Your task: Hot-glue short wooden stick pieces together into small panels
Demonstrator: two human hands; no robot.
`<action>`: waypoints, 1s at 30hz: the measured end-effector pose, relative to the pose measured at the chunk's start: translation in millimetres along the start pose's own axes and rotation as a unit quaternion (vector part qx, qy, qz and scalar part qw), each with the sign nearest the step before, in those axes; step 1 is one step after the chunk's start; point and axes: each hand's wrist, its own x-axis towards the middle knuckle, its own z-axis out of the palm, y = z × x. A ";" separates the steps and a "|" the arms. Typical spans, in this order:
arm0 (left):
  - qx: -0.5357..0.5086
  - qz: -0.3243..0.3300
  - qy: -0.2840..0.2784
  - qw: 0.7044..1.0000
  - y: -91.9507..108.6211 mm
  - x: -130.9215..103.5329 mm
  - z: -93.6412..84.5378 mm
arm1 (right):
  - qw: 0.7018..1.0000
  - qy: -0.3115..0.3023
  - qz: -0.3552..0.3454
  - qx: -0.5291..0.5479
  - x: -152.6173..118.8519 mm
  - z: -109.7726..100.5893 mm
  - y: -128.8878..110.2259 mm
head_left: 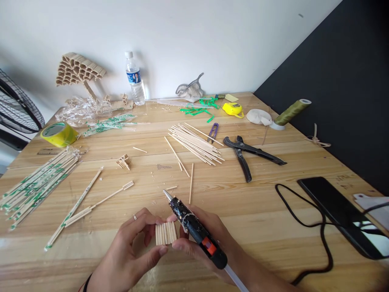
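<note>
Between my left hand and my right hand is a small panel of short wooden sticks laid side by side. My left thumb and fingers pinch its left end. The right thumb and fingertips touch its right end. A black hot glue gun lies along my right hand, its metal nozzle pointing up and left, a pale glue stick out of its rear. The trigger side is hidden. Just beyond the nozzle lie a short stick piece and a longer stick.
Loose wooden sticks, black cutters and purple snips lie mid-table. Wrapped chopsticks and yellow tape are left. A phone and black cable lie right. A bottle and stick-built tree stand behind.
</note>
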 end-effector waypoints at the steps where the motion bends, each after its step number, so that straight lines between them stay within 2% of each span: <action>1: -0.016 -0.010 -0.006 1.000 -0.6 -0.3 -0.5 | 1.000 -0.003 0.007 -0.003 -0.7 0.0 0.8; 5: -0.042 -0.016 -0.001 0.999 -3.9 -2.0 -2.3 | 1.000 -0.003 0.018 -0.015 -2.9 -0.5 3.0; 16: 0.017 -0.001 -0.028 0.999 -2.3 -1.5 -0.5 | 1.000 0.016 -0.018 -0.005 -1.0 1.8 6.9; 30: -0.036 -0.036 -0.064 0.997 -10.9 -6.2 2.0 | 0.999 0.032 -0.021 -0.015 1.0 2.3 4.7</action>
